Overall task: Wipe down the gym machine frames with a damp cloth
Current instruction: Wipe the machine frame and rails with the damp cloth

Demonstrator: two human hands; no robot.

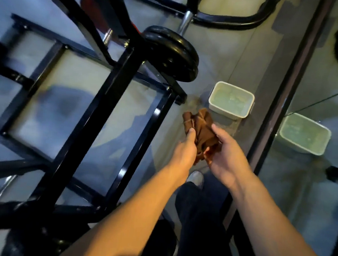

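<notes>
Both hands on crumpled brown cloth (199, 130).
My left hand (184, 148) pinches it; my right hand (226, 157) cups it loosely. Rectangular plastic tub (230, 111) at 1 o'clock; glossy black steel frame (95, 108) at 9.

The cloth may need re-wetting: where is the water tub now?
The water tub sits on the floor right of centre, just beyond the brown cloth, beside the mirror wall.
</notes>
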